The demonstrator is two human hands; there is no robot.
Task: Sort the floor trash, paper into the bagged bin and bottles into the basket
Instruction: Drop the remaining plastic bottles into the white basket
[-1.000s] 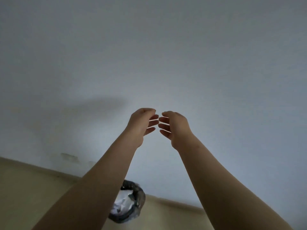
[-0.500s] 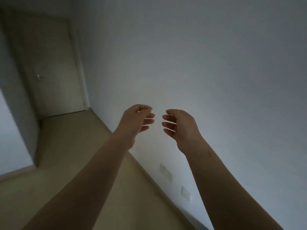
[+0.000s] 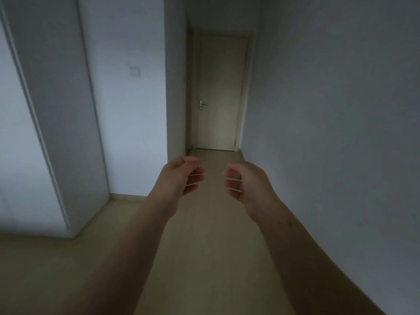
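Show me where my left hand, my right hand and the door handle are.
left hand (image 3: 179, 178), head view, back of the hand.
right hand (image 3: 250, 185), head view, back of the hand.
door handle (image 3: 201, 105), head view, middle of the metal handle.

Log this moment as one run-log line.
left hand: empty, loosely curled | right hand: empty, loosely curled | ahead: closed door | trash, bins: not in view

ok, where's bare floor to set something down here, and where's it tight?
The floor is bare at lower left, in front of the white panel. A bare strip runs ahead between the wall corner and right wall to the closed door. That corridor is the narrowest part. Both the left hand and right hand hold nothing.
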